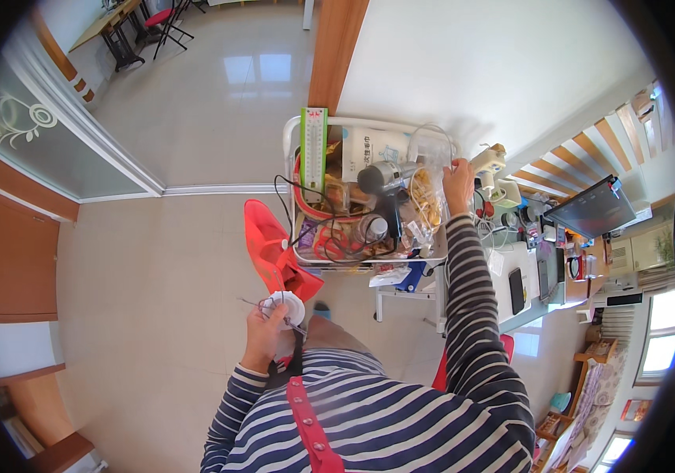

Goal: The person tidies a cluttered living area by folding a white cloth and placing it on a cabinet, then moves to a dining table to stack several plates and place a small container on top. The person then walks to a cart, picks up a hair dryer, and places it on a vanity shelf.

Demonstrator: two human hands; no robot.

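My left hand (264,336) holds a round white plastic object (286,307) with thin cords or wires across it, near my waist. My right hand (459,182) reaches to the right side of a white wire-frame trolley basket (373,261), beside a clear plastic container (430,148); whether it grips anything I cannot tell. A hair dryer (382,177) with a silver barrel and black handle lies on the heap in the basket. Around it are a green-edged thermometer board (314,155), a white printed packet (368,155), a white-capped clear bottle (374,228) and a loose black cable (337,216).
A red bag (266,242) hangs at the basket's left. At right, a desk (527,317) carries a dark phone (516,291), a monitor (592,204) and tangled cables. A white power adapter or socket (489,162) is close to my right hand. A white wall rises behind the basket.
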